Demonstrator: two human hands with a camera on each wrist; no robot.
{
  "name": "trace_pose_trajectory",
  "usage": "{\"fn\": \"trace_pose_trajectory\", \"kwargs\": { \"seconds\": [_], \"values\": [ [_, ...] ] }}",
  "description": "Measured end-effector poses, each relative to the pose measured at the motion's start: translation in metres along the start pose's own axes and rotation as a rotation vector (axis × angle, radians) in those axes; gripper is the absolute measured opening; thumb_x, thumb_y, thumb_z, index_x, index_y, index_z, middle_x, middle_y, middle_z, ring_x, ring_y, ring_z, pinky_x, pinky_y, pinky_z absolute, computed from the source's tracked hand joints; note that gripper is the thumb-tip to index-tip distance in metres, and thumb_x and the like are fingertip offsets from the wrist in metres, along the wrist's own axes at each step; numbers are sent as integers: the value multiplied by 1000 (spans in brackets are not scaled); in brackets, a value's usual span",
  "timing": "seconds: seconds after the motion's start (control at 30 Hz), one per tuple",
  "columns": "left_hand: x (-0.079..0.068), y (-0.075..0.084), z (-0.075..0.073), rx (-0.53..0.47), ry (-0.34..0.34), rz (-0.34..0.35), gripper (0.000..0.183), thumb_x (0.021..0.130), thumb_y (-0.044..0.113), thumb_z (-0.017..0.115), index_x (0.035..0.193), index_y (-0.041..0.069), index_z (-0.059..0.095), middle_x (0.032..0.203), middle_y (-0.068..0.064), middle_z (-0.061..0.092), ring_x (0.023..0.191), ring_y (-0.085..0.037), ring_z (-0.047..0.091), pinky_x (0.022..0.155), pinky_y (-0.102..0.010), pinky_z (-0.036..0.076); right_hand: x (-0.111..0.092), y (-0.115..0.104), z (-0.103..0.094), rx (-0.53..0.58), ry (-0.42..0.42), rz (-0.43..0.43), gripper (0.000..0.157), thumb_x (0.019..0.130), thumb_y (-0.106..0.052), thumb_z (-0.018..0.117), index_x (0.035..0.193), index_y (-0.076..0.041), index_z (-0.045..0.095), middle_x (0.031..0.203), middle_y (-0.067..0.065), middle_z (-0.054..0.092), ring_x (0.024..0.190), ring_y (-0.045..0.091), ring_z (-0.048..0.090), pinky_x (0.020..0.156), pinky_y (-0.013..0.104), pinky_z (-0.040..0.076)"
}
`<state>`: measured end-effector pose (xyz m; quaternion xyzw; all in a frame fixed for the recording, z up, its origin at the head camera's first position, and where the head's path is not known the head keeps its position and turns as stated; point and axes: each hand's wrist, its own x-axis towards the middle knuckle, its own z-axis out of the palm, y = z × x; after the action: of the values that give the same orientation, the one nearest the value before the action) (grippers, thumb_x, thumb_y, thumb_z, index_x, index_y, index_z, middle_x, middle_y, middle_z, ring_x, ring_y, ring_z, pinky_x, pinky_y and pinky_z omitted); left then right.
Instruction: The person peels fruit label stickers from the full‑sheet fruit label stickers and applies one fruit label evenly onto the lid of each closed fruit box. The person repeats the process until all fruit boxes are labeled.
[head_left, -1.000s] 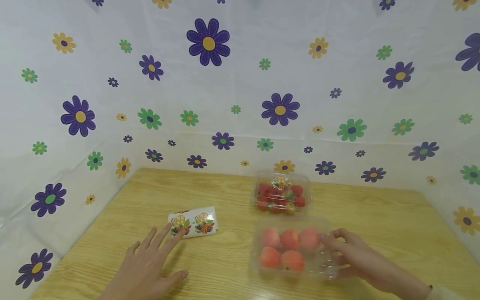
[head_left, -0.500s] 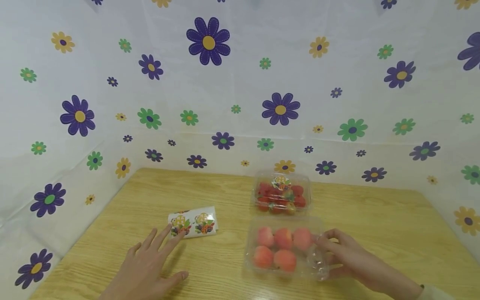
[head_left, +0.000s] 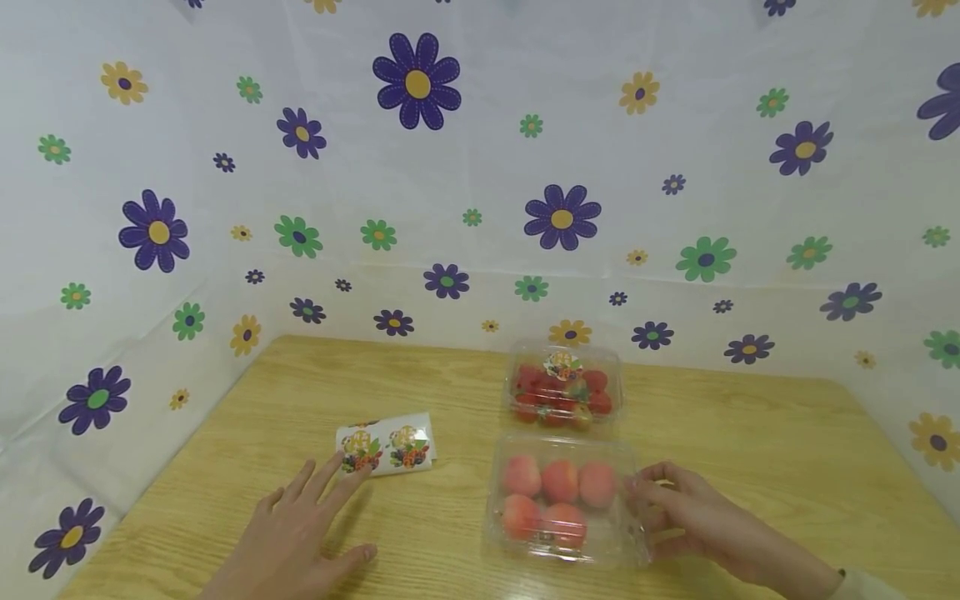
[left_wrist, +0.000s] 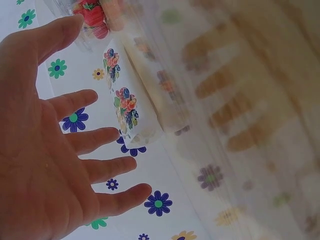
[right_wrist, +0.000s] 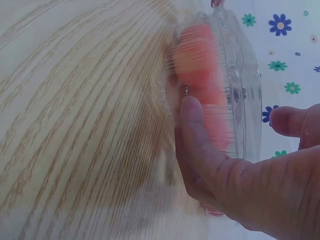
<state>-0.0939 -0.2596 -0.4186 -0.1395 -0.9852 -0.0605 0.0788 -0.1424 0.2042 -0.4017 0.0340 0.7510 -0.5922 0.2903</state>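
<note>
Peach box (head_left: pixel 600 533) sits on the counter (head_left: pixel 750 450), right of centre, just in front of the strawberry box (head_left: pixel 611 367) and well apart from the sticker sheet (head_left: pixel 386 444) on its left. Whether its base lies fully flat cannot be confirmed.

Right grip (head_left: pixel 686 508): grasping the peach box at its right end, fingers curved about that end. Holding it there, in this inspector's judgement, gives control of the box while leaving most of the top uncovered. Left grip (head_left: pixel 285 525): released, holding nothing, fingers spread, tips at the near edge of the sticker sheet; contact cannot be established. Its placing suggests readiness at the sheet. The strawberry box, bearing a round fruit sticker (head_left: pixel 562 366) on its lid, stands behind, presumably set back to keep the nearer space free.

Condition of the peach box: clear, thin plastic, rectangular, with a ribbed wall visible in the right wrist view and bright glare along the near edge. It appears closed. Five peaches (head_left: pixel 560 481), pink to orange-red, are counted: three in the far row, two in the near row. No fruit shows at the near right corner. No sticker is seen on its lid.
</note>
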Motion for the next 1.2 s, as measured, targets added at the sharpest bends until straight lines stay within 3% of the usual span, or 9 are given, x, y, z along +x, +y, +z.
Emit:
{"fn": "trace_pose_trajectory", "kwargs": {
  "seconds": [0.17, 0.4, 0.57, 0.9, 1.2],
  "values": [
    [1, 1, -1, -12, -22, -5, 84, 82, 71, 70, 151, 26, 51, 155, -17, 51, 134, -54, 51, 90, -73, 49, 1, 0, 0, -2, 20, 28, 61, 106, -37, 53, 141, 8, 33, 127, 19, 55, 98, 23, 63, 79, 40, 63],
    [2, 4, -2, -18, -11, 4, 83, 83, 68, 71, 151, 26, 51, 154, -16, 51, 135, -53, 51, 90, -72, 49, 0, 5, -3, 6, -5, -3, 62, 107, -37, 52, 143, 9, 31, 128, 21, 54, 99, 22, 64, 80, 42, 63],
    [6, 4, -3, -45, 26, 15, 76, 85, 55, 74, 150, 24, 52, 152, -18, 53, 133, -53, 52, 90, -73, 49, -3, 6, -8, -19, 12, -31, 58, 107, -33, 51, 142, 10, 33, 125, 20, 59, 99, 23, 68, 84, 44, 63],
    [26, -12, -9, -55, 63, 4, 64, 91, 39, 76, 147, 17, 53, 150, -21, 53, 124, -47, 61, 83, -73, 52, -9, -3, -24, -126, 164, -91, 54, 107, -34, 52, 141, 5, 38, 136, 29, 58, 104, 26, 69, 82, 46, 63],
    [47, -25, -5, -93, 24, -21, 62, 97, 39, 69, 151, 14, 49, 154, -27, 47, 126, -54, 57, 82, -76, 51, -16, -12, -34, -147, 185, -103, 61, 106, -39, 54, 146, 3, 36, 142, 28, 55, 107, 23, 67, 82, 42, 63]
  ]
}}
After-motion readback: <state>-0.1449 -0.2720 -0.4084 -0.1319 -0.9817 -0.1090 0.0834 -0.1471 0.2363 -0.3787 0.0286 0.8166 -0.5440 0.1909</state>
